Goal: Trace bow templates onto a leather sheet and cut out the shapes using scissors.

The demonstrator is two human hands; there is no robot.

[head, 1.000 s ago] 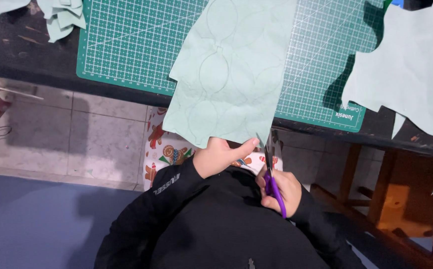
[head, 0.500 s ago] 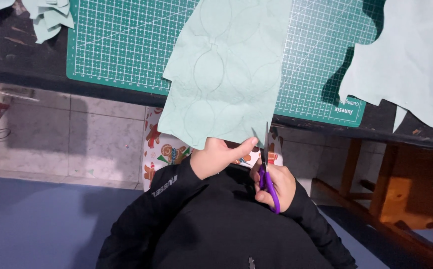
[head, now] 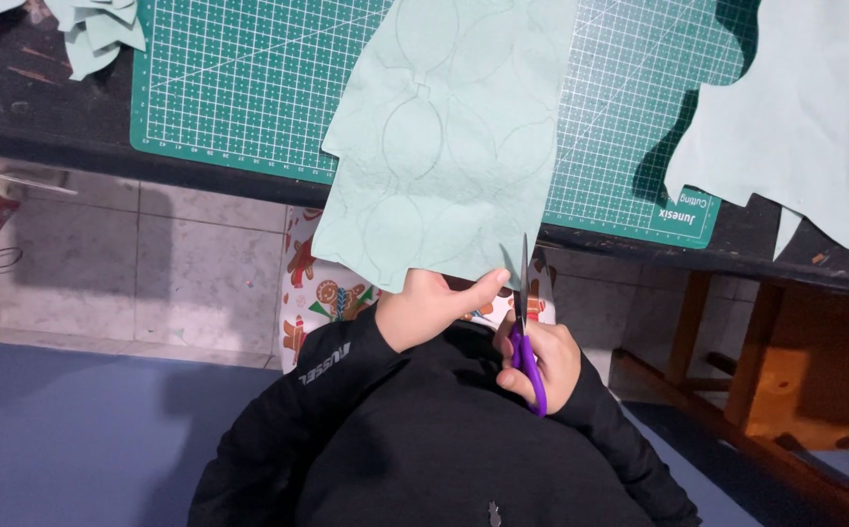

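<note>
Pale green sheet (head: 449, 137) hangs at twelve o'clock from my left hand (head: 434, 307), which pinches its lower edge; my right hand (head: 542, 361), at three o'clock, grips purple scissors (head: 525, 327) (blades upright, slightly parted).

- A green cutting mat (head: 249, 88) printed with a white grid lies on a dark tabletop (head: 34, 127), reaching its near edge.
- A heap of pale green paper scraps (head: 102, 29) sits at the mat's far left corner, on the dark surface.
- A large pale green sheet (head: 815, 117) with a ragged edge lies to the right, overlapping the mat's right side and hanging past the table edge.
- Below the table, a white bag with gingerbread-figure print (head: 312, 293) stands against a grey tiled wall (head: 151, 263).
- A blue floor covering (head: 73, 429) spreads at lower left.
- Wooden table legs (head: 737, 342) show at right.
</note>
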